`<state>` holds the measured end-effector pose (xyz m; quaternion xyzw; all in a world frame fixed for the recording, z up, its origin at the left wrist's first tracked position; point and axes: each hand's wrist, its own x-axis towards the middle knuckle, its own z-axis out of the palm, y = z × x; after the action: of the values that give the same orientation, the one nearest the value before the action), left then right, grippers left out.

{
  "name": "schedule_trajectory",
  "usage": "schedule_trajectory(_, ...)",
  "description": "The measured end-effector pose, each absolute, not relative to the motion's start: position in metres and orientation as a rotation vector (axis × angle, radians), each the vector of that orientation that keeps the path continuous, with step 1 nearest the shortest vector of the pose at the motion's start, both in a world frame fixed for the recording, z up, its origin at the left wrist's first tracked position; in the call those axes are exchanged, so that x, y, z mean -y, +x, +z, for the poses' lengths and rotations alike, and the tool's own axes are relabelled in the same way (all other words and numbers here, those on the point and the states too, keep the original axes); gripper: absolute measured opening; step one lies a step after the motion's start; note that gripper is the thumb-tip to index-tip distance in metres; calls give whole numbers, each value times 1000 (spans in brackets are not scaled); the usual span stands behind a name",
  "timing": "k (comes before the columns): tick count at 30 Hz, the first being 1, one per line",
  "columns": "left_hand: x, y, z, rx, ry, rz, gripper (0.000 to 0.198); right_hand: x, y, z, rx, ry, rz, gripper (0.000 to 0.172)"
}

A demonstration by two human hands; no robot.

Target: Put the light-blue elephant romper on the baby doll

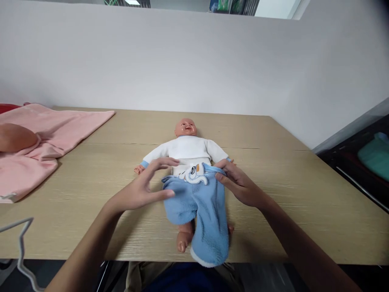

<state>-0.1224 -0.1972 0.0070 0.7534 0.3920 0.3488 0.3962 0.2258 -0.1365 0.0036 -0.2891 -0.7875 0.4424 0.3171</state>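
A baby doll (185,129) in a white top lies on its back in the middle of the wooden table (273,190), head away from me. Light blue fleece trousers (200,207) cover its legs; one bare foot shows at the near end. My right hand (240,184) pinches the waistband at the doll's hip. My left hand (146,186) hovers at the other hip with fingers spread and curved, thumb resting on the blue fabric.
A pink cloth (42,142) lies crumpled at the table's far left, partly over a tan rounded thing (15,137). A white wire hanger (18,243) pokes in at the lower left. A dark shelf with a teal item (375,156) stands on the right. A grey partition runs behind.
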Motion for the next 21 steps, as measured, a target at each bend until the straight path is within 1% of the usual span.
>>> schedule_trajectory(3, 172, -84, 33, -980, 1978, 575, 83, 137, 223, 12, 2077, -840, 1089, 34)
schedule_trajectory(4, 161, -71, 37, -909, 2006, 455, 84, 138, 223, 16, 2083, -871, 1072, 36)
schedule_trajectory(6, 137, -52, 38, -716, 2032, 364, 67, 140, 226, 22, 2092, -919, 1072, 40)
schedule_trajectory(8, 115, -41, 32, -634, 1984, 367, 46, 141, 232, 26, 2116, -917, 1165, 41)
schedule_trajectory(12, 96, -36, 15, -583, 1882, 423, 33, 143, 246, 22, 2268, -862, 1413, 49)
schedule_trajectory(14, 99, -35, 11, -584, 1837, 444, 31, 143, 250, 17, 2287, -852, 1480, 46)
schedule_trajectory(16, 104, -34, 9, -587, 1793, 412, 36, 142, 251, 11, 2201, -839, 1495, 42)
schedule_trajectory(17, 107, -33, 8, -577, 1756, 376, 41, 141, 250, 9, 2121, -838, 1475, 42)
schedule_trajectory(21, 111, -35, -3, -476, 1566, 211, 78, 138, 240, 2, 1805, -869, 1414, 58)
